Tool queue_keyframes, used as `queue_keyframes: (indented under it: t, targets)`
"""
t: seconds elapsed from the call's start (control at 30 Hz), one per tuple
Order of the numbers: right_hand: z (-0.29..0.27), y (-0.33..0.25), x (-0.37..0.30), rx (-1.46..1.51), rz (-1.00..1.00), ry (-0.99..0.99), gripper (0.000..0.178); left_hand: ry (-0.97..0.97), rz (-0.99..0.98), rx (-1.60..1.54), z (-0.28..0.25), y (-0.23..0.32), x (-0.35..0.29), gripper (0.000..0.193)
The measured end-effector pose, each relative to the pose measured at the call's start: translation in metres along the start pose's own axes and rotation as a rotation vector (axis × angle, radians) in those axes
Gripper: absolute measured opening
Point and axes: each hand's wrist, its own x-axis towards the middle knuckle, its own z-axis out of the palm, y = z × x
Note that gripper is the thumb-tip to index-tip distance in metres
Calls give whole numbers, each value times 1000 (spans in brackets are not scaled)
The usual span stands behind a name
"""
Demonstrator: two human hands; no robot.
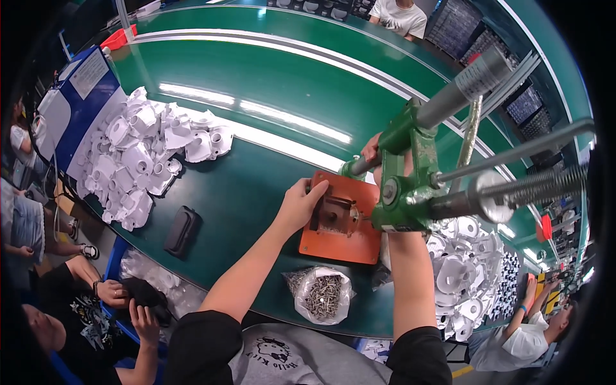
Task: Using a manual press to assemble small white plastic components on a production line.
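A green hand press (pixel 404 173) with a grey cylinder and a long steel lever stands over an orange plate (pixel 346 247). On the plate sits a dark brown metal block fixture (pixel 335 215). My left hand (pixel 300 204) grips the plate's left edge beside the fixture, its fingers closed. My right forearm passes behind the press; the right hand (pixel 371 149) shows only partly at the far side, fingers curled near a grey bar (pixel 366 165). What it holds is hidden by the press. Close to my body lies an open plastic bag of small screws (pixel 325 296).
White plastic housings pile up at the left (pixel 138 154) and right (pixel 465 269) of the green table (pixel 250 173). A black case (pixel 183 231) lies at left. People sit at lower left (pixel 83 314), at right (pixel 520 333) and across the line (pixel 399 17).
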Motion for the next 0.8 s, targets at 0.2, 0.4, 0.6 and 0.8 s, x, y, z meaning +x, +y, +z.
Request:
queue_keyframes:
  t: [0.2, 0.4, 0.6, 0.8]
  targets:
    - [-12, 20, -7, 192, 235, 151, 50, -33, -76, 42, -2, -9, 11, 60]
    - [-25, 34, -9, 266, 95, 140, 41, -56, -93, 24, -1, -12, 14, 60]
    - [-26, 1, -44, 608, 20, -40, 39, -15, -122, 181, -12, 4, 0, 57]
    - [27, -90, -136, -114, 576, 565, 27, -34, -156, 154, -109, 38, -87, 48]
